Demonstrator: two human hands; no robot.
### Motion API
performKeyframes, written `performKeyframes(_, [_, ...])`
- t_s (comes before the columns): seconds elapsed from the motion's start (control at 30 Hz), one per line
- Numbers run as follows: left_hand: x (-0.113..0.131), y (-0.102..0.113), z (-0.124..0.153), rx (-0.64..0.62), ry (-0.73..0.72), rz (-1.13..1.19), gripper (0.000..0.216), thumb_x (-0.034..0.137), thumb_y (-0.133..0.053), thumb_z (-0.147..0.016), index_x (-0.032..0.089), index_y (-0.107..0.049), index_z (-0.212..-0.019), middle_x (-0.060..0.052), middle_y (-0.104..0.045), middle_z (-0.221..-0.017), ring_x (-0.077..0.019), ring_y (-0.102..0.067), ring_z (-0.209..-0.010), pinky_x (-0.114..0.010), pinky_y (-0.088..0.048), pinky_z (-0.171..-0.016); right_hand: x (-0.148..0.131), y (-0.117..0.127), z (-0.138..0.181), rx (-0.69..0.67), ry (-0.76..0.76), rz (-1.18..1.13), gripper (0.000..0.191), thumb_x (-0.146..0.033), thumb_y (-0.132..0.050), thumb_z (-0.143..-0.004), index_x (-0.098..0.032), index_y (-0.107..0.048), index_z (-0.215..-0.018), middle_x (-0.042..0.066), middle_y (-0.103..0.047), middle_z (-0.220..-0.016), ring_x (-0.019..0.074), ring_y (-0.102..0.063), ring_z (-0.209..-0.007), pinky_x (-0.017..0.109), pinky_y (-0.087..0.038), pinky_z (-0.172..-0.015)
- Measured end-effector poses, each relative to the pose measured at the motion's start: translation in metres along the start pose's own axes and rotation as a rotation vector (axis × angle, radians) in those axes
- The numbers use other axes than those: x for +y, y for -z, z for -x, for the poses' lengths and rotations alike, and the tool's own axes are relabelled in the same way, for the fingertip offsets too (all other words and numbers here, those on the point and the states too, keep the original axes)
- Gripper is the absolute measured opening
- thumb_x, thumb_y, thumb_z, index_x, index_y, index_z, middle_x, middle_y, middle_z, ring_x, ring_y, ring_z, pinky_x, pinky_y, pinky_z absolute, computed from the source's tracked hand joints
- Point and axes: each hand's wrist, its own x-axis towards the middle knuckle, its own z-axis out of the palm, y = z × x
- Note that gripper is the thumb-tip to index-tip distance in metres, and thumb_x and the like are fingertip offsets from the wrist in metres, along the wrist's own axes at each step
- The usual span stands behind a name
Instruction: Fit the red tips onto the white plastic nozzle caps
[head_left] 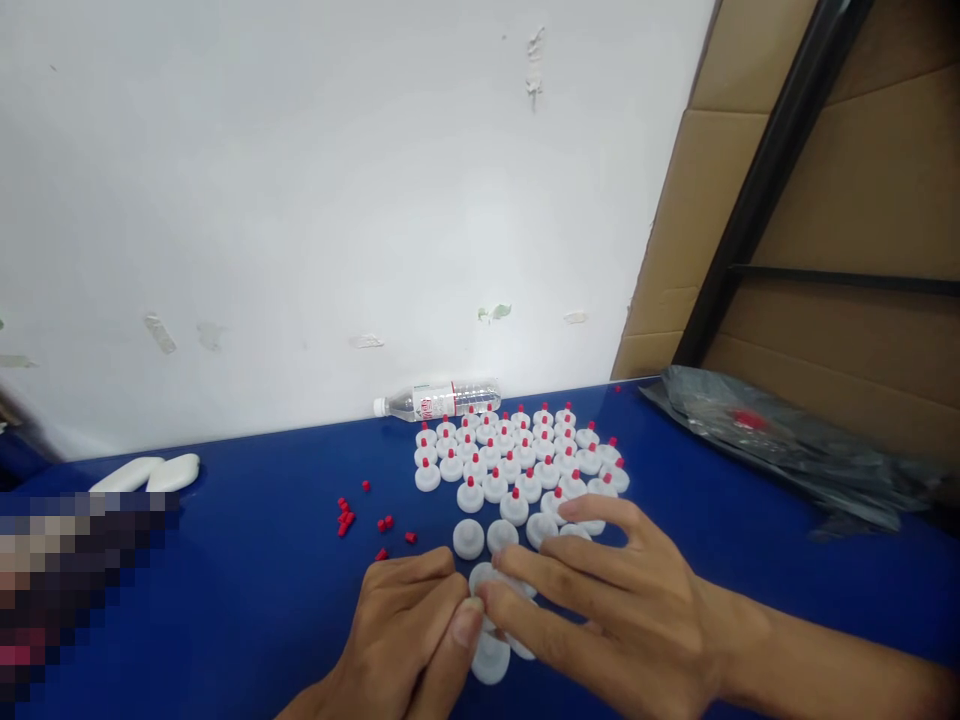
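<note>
Over the front of the blue tabletop my left hand [409,635] is closed, thumb and forefinger pressed together; whatever they pinch is hidden. My right hand [622,600] comes in from the right with its fingers stretched and spread above round white nozzle caps. Its index fingertip meets my left thumb and covers part of a white cap [484,575]; my right thumb is hidden. Another white cap [491,660] lies just below, between the hands. Behind my fingers stand bare white caps [469,540], then a large cluster of white caps with red tips [514,507].
Several loose red tips [346,518] lie left of the cluster. A clear plastic bottle [450,398] lies along the white wall [337,200]. Two white objects [174,473] rest at the left. A grey plastic bag [772,440] and cardboard [847,200] are at the right.
</note>
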Motion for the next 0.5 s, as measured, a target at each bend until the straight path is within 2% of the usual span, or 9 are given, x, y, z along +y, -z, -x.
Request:
performKeyframes(0.17, [-0.001, 0.004, -0.003, -0.072, 0.161, 0.086, 0.039, 0.014, -0.033, -0.111, 0.022, -0.046, -0.075, 0.002, -0.048, -0.063, -0.0127, -0.046, -0.057, -0.03, -0.036, -0.054, 0.008, -0.004, 0.003, 0.01, 0.035, 0.047, 0.031, -0.014, -0.048, -0.105, -0.019, -0.077, -0.112, 0.0, -0.082, -0.107, 0.0095, -0.07, -0.08, 0.032, -0.053, -0.087])
performKeyframes(0.3, [0.001, 0.009, 0.0, -0.097, 0.476, 0.166, 0.044, 0.032, -0.04, -0.112, 0.022, -0.046, -0.069, 0.002, -0.046, -0.062, -0.013, -0.041, -0.055, -0.027, -0.033, -0.049, 0.013, -0.009, 0.005, 0.034, 0.044, 0.064, 0.035, -0.013, -0.043, -0.106, -0.018, -0.078, -0.113, 0.0, -0.082, -0.105, 0.009, -0.07, -0.077, 0.034, -0.051, -0.09])
performKeyframes(0.37, [0.006, 0.009, 0.003, -0.11, 0.624, 0.224, 0.046, 0.041, -0.046, -0.11, 0.023, -0.045, -0.067, 0.002, -0.045, -0.061, -0.013, -0.038, -0.053, -0.027, -0.033, -0.048, 0.013, -0.01, 0.004, 0.05, 0.047, 0.067, 0.032, -0.012, -0.047, -0.104, -0.018, -0.078, -0.112, 0.0, -0.082, -0.104, 0.0089, -0.07, -0.078, 0.034, -0.05, -0.09])
performKeyframes(0.5, [0.013, 0.005, 0.004, -0.164, 0.758, 0.361, 0.051, 0.049, -0.045, -0.109, 0.022, -0.045, -0.065, 0.005, -0.039, -0.055, -0.011, -0.033, -0.047, -0.025, -0.031, -0.045, 0.011, -0.01, 0.005, 0.058, 0.055, 0.047, 0.029, -0.014, -0.051, -0.103, -0.019, -0.078, -0.111, -0.001, -0.082, -0.104, 0.0086, -0.071, -0.08, 0.033, -0.049, -0.09])
